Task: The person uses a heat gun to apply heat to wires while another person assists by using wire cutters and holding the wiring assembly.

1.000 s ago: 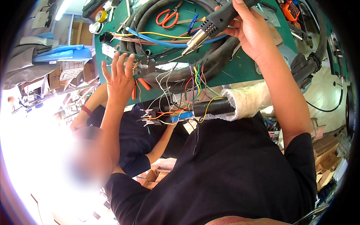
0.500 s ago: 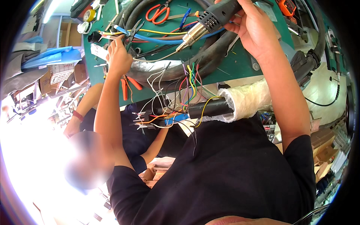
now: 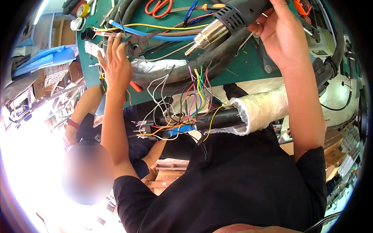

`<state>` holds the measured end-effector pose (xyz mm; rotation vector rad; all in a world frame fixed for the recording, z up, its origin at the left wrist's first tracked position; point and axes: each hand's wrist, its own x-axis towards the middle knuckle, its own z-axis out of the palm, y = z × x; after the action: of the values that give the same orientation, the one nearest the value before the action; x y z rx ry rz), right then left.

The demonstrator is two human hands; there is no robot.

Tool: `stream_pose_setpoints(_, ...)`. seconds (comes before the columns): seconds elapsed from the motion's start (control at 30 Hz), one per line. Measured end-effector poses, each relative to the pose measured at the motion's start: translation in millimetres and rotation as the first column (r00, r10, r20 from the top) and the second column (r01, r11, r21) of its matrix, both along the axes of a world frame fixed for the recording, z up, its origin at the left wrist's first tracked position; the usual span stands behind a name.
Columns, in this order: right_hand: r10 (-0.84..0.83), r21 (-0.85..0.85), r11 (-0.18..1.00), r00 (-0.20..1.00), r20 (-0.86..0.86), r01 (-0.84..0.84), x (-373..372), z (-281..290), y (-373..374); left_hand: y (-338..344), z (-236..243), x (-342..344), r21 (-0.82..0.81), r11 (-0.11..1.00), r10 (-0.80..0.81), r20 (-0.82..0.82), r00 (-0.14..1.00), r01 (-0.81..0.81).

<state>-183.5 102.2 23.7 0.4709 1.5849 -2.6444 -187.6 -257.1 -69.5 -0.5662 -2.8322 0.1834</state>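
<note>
My right hand (image 3: 285, 37) is closed round the handle of a black heat gun (image 3: 237, 17). Its metal nozzle points down and left over the bench, near a thin whitish wire. Fingers apart, my left hand (image 3: 116, 64) hovers over the left part of the bench. Right by its fingertips is a dark tool, likely pliers (image 3: 138, 44), smeared by motion. Blue (image 3: 163, 37), yellow and brown wires run rightward from there. Closer to me lies a thick black cable with many thin coloured wires (image 3: 198, 91) fanned out, its sheath wrapped in whitish film (image 3: 264, 108).
Red-handled scissors (image 3: 158, 7), blue tweezers-like tools (image 3: 191, 13) and a coiled thick black cable (image 3: 217, 68) lie on the green bench (image 3: 248, 58). A yellow tape roll (image 3: 82, 10) sits far left. Another person's arm (image 3: 83, 110) reaches in beside my left forearm.
My left hand has opened and drawn back slightly from the pliers, which now blur with motion. The heat gun has shifted a little right. The view has moved slightly.
</note>
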Motion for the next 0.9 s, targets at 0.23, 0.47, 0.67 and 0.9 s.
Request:
stream_pose_setpoints(0.23,0.060,0.070,0.996,0.998,-0.019,-0.059,-8,1,-3,-7,6,42,0.019,0.997,-0.075,0.026,0.997,0.075)
stream_pose_setpoints(0.47,0.114,0.143,0.983,0.993,0.019,-0.116,-11,-3,-5,0,21,51,0.069,0.985,-0.158,-0.039,0.987,0.160)
stream_pose_setpoints(0.67,0.107,0.118,0.987,0.994,0.019,-0.108,-6,-7,-19,0,27,53,0.040,0.986,-0.157,-0.111,0.981,0.162)
stream_pose_setpoints(0.9,0.078,0.116,0.990,0.995,0.061,-0.084,-7,-6,-21,2,29,52,0.001,0.984,-0.175,-0.173,0.969,0.178)
